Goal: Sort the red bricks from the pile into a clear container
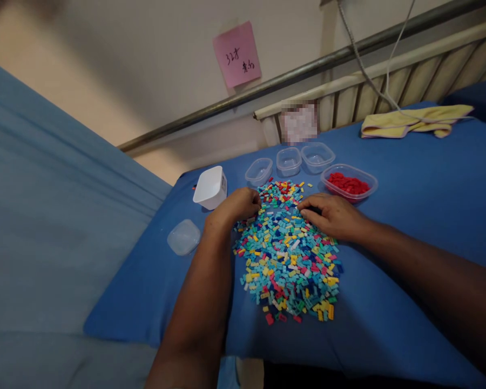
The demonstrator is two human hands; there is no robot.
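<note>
Many small plastic building bricks [283,259] in turquoise, yellow, pink, blue, white and red lie spread over a blue cloth. My left hand [243,205] is at the upper left edge of the spread, its fingers curled together; whatever they hold, if anything, is hidden. Across from it, my right hand [332,215] rests low over the right edge, thumb and forefinger slightly apart and fingertips at the bricks. Between both hands is a smaller cluster with more red bricks [282,190]. A clear tub of red bricks [350,185] stands just beyond my right hand.
Three clear plastic tubs [259,172] stand in a row at the back. A white box [210,188] and a clear lid [183,237] are on the left. A yellow cloth [413,122] lies at the back right, by a cord and a radiator [348,102].
</note>
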